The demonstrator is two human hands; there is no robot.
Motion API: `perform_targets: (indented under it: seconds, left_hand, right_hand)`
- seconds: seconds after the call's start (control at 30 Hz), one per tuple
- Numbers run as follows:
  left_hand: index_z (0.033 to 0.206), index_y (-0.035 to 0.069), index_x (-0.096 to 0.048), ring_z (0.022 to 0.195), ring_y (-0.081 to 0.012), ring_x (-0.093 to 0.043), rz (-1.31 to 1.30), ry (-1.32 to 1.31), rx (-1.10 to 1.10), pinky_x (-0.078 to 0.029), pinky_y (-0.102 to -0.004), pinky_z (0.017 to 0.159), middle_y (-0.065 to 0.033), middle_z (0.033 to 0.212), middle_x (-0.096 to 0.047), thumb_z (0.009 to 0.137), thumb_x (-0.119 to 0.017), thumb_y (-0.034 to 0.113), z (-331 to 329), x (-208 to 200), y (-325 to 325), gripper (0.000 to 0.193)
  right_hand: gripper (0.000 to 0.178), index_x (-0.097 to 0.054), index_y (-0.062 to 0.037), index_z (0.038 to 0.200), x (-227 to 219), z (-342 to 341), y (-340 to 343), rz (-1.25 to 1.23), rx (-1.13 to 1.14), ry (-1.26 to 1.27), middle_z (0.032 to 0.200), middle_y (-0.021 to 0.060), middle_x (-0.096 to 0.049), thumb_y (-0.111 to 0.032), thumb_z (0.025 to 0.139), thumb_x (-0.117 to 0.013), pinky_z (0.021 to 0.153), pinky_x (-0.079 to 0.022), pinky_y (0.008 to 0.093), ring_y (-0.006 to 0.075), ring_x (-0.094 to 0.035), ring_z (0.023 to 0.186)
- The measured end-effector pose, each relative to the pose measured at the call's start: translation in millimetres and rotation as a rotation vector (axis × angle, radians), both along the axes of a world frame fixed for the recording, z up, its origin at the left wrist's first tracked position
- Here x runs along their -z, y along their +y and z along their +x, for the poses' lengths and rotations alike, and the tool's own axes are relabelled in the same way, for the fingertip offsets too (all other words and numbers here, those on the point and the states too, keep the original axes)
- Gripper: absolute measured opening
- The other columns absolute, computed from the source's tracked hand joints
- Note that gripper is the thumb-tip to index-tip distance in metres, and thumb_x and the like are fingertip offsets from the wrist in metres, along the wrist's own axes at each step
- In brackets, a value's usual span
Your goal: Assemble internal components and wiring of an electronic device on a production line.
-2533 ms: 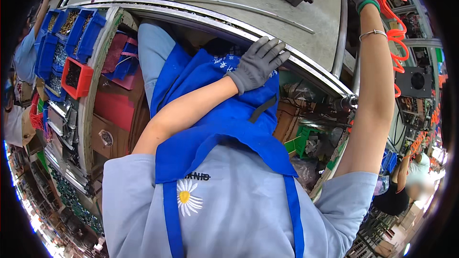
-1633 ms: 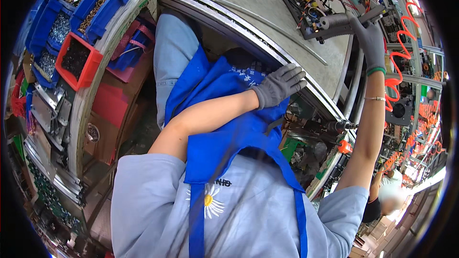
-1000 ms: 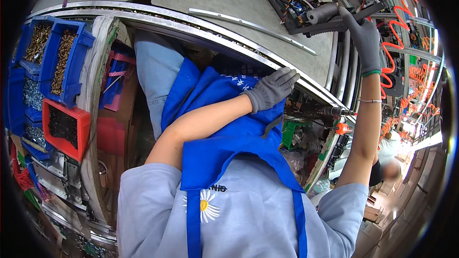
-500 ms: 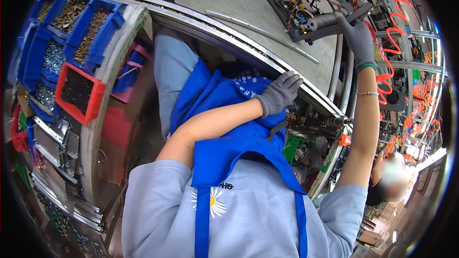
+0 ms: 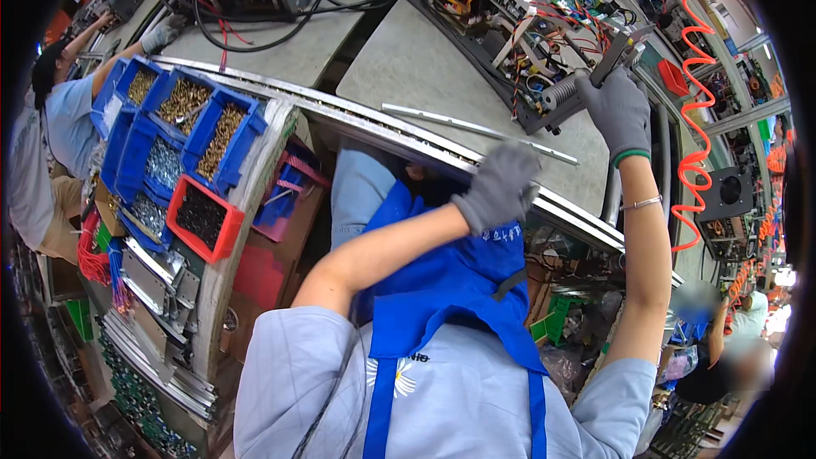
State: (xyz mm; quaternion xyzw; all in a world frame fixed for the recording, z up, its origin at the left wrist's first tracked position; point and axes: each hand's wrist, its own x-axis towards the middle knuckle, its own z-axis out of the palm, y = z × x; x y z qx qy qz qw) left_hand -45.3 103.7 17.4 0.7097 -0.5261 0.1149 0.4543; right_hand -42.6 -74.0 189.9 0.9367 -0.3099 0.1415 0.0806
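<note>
My right hand [image 5: 615,112], in a grey glove, is wrapped round the dark metal end bar [image 5: 614,55] of an open electronics chassis [image 5: 501,76]. Beside those fingers, a grey ribbed cylinder [image 5: 561,93] lies inside the chassis, among loose wires. My left hand [image 5: 500,189], gloved alike, hovers at the metal edge rail [image 5: 399,140] of the bench, over my blue apron. Motion smears its fingers, so whether they are closed does not show. A thin metal strip [image 5: 476,129] lies on the grey bench top [image 5: 395,68], between the rail and the chassis.
Blue bins [image 5: 223,140] of screws and a red bin [image 5: 204,219] of dark screws stand at left. Below them lie metal brackets [image 5: 149,276]. Black cable [image 5: 297,21] loops across the far bench. Red coiled hoses [image 5: 695,102] hang at right. Co-workers [image 5: 64,132] are at both sides.
The view has shifted, bringing a co-worker at the left and more of the far bench into sight. My left hand has lifted from its rest at the rail; my right hand keeps hold of the bar.
</note>
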Motion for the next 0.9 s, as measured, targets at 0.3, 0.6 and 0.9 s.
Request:
perform_targets:
  seconds: [0.3, 0.6, 0.9]
  left_hand:
    - [0.137, 0.004, -0.040, 0.122, -0.0375, -0.047, 0.079, 0.184, -0.680, -0.040, -0.0424, 0.100, -0.0193, 0.127, -0.054, 0.075, -0.069, 0.031, 291, -47, -21, 0.074]
    - [0.120, 0.002, -0.061, 0.102, -0.0358, -0.064, -0.102, 0.823, -0.594, -0.053, -0.0452, 0.085, -0.0217, 0.109, -0.066, 0.075, -0.070, 0.018, 453, -64, -71, 0.048]
    - [0.105, 0.001, -0.068, 0.089, -0.0364, -0.068, -0.024, 0.862, -0.603, -0.056, -0.0428, 0.070, -0.0230, 0.104, -0.068, 0.078, -0.069, 0.015, 442, -35, -58, 0.030]
  right_hand:
    - [0.048, -0.059, -0.0077, 0.105, -3, -2, 5, 0.051, -0.091, -0.016, 0.081, 0.0151, -0.069, -0.052, 0.086, -0.060, 0.066, -0.050, 0.0481, 0.0378, -0.066, 0.077]
    - [0.043, -0.062, -0.0039, 0.104, 3, -7, 0, -0.004, -0.042, -0.113, 0.078, 0.0136, -0.068, -0.042, 0.084, -0.067, 0.062, -0.050, 0.0440, 0.0364, -0.066, 0.073]
    - [0.038, -0.065, -0.0030, 0.100, 5, -9, -38, 0.131, 0.087, -0.076, 0.080, 0.0134, -0.069, -0.036, 0.082, -0.069, 0.066, -0.050, 0.0426, 0.0333, -0.068, 0.078]
